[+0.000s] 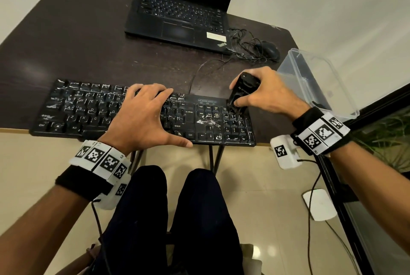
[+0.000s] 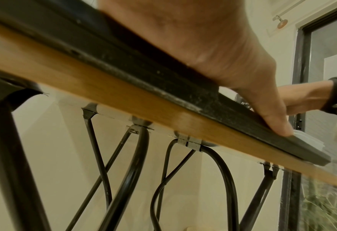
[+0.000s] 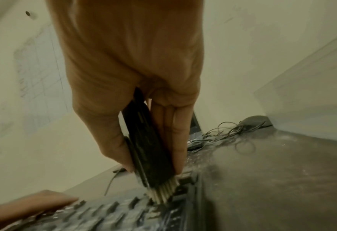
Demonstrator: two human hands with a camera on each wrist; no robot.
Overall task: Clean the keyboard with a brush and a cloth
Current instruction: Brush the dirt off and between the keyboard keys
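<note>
Keyboard, black, lies along the near edge of the dark worktop, its front overhanging slightly. White crumbs and dust smear the keys, thickest above the arrow keys. Right hand clamps a black brush between thumb and fingers, held near upright; pale bristles press into the keys at the number-pad corner. Left hand lies flat over the middle keys, fingers straight and spread, thumb along the front edge, holding nothing. Keyboard cable runs back across the worktop. Behind: open black laptop, dark screen; a mouse with tangled cord just beside it. Clear plastic box sits at the right edge, near the brush hand. No cloth seen.
</note>
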